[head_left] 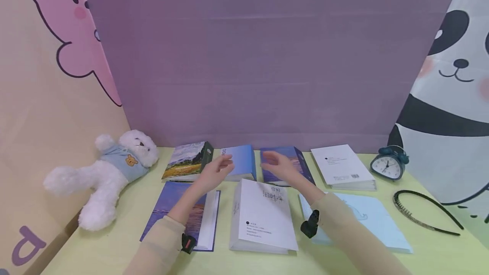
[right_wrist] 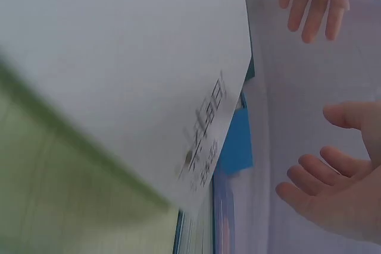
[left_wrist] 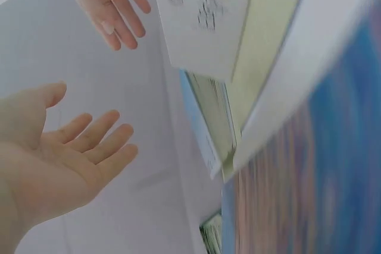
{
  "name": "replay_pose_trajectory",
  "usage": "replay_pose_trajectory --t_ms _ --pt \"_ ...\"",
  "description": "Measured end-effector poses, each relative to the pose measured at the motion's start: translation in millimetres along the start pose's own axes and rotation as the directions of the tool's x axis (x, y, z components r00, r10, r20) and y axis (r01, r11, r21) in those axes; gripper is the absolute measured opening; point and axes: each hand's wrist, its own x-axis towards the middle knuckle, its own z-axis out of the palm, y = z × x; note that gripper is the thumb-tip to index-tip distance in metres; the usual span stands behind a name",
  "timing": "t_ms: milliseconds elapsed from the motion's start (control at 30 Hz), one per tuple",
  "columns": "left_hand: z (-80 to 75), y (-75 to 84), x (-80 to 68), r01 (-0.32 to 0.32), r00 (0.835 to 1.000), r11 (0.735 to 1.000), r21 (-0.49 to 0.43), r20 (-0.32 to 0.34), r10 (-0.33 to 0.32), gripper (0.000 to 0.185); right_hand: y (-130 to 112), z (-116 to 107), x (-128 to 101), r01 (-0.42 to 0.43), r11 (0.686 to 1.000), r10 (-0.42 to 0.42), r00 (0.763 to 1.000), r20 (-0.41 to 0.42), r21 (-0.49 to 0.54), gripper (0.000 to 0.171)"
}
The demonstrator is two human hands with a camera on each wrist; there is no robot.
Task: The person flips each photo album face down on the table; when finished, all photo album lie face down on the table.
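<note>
The left hand [head_left: 217, 169] and right hand [head_left: 276, 165] hover with fingers spread and empty either side of the light blue book [head_left: 238, 161]; they should close evenly on its edges.

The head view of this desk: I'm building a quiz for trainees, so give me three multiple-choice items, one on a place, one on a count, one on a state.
1. Where does the alarm clock stand?
A. far right of the table
B. beside the teddy bear
C. on a book

2. How many books lie on the table?
A. three
B. five
C. seven

3. How are the two hands?
A. both grip a book
B. both open, holding nothing
C. one pinches the headband

Answers: 1 A, it stands right of the white book. 2 C, four behind, three in front. 3 B, the left hand and right hand hover with fingers spread.
</note>
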Motion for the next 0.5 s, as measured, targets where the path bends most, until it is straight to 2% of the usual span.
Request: replay_pose_trajectory --t_ms 167,333,433,500 --pt "10.5 7.9 -4.7 -0.033 0.999 0.999 0.006 0.032 0.032 0.047 8.6 -15.8 -22.6 0.067 0.993 -0.067 0.998 0.003 -0.098 0.055" --pt "26.0 19.4 -8.4 -0.034 0.995 0.999 0.031 0.097 0.031 0.051 19.4 -26.5 -42.5 0.155 0.963 -0.163 0.986 -0.019 -0.219 0.052" --pt "38.3 27.0 -9.7 -0.04 0.989 0.996 0.082 0.145 0.028 0.054 25.2 -31.7 -54.8 0.184 0.943 -0.197 0.98 -0.02 -0.278 0.051" --pt "47.7 31.7 -10.0 -0.055 0.985 0.99 0.131 0.172 0.032 0.056 27.9 -35.2 -64.6 0.166 0.933 -0.184 0.983 -0.027 -0.318 0.051"
